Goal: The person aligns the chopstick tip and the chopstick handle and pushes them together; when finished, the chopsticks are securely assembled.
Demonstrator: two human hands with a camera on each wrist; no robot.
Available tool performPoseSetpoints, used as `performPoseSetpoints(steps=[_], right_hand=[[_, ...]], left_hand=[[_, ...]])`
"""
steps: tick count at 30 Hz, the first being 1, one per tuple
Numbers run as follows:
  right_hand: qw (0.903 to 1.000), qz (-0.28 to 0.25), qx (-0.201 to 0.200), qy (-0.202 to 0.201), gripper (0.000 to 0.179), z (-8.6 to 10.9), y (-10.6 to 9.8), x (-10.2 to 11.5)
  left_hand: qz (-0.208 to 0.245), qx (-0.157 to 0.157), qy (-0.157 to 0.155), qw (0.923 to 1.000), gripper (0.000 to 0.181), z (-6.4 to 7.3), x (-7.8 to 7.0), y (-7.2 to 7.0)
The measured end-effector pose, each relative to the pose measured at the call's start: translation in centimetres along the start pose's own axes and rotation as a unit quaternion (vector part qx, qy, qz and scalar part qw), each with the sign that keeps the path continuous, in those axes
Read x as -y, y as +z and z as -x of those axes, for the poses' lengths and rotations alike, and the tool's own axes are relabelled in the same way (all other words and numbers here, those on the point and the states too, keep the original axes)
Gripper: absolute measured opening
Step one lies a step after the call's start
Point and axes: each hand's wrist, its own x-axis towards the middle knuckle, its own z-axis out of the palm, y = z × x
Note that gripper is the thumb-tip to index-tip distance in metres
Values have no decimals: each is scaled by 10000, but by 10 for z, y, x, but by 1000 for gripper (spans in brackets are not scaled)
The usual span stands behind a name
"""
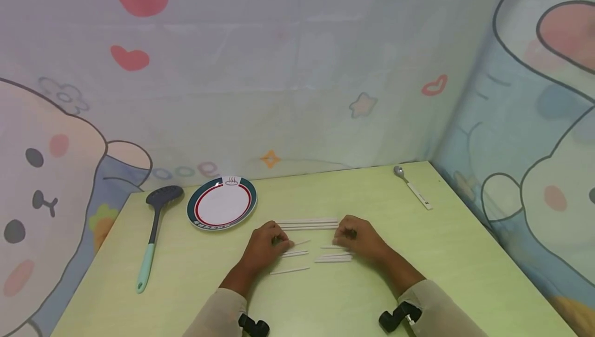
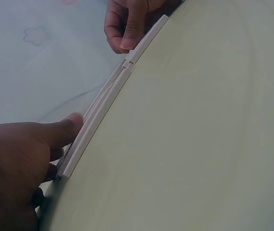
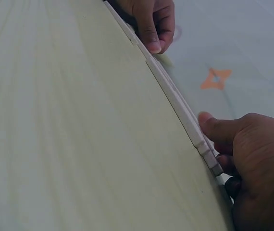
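Observation:
Several long white sticks [image 1: 309, 225] lie side by side across the table between the two hands. At their left end the left hand [image 1: 262, 246] holds them with curled fingers; the right hand [image 1: 361, 238] does the same at the right end. Nearer me lie two groups of short white sticks: left sticks [image 1: 295, 254] beside the left thumb, one tilted, and right sticks [image 1: 332, 259] below the right hand. In the left wrist view the left thumb [image 2: 69, 126] touches the white sticks [image 2: 98, 115]. The right thumb [image 3: 209, 124] meets them in the right wrist view. Exact finger contact is partly hidden.
A white plate [image 1: 223, 206] with a dark green rim stands at the back left. Beside it lies a black slotted ladle [image 1: 160, 208] with a mint handle. A small spoon [image 1: 413, 188] with a white handle lies at the back right. Printed curtains [image 1: 297, 68] hang behind the table.

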Motion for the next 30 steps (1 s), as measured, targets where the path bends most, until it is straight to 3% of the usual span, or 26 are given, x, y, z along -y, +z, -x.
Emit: performPoseSetpoints(steps=[5, 13, 19, 26, 30], right_hand=[[9999, 65, 40, -87, 8, 1, 0, 0], [9991, 421, 63, -1, 12, 1, 1, 1], [9993, 352, 30, 124, 7, 2, 1, 1], [9988, 297, 268, -264, 11, 1, 2, 0], [9981, 340, 424, -275, 11, 0, 1, 2]], left_hand=[[-84, -83, 214, 9997, 10, 1, 1, 0], [-77, 6, 139, 9999, 4, 0, -1, 0], [-167, -20, 202, 9997, 8, 0, 1, 1], [-432, -109, 394, 9982, 10, 1, -1, 1], [-568, -77, 287, 9979, 8, 2, -2, 0]])
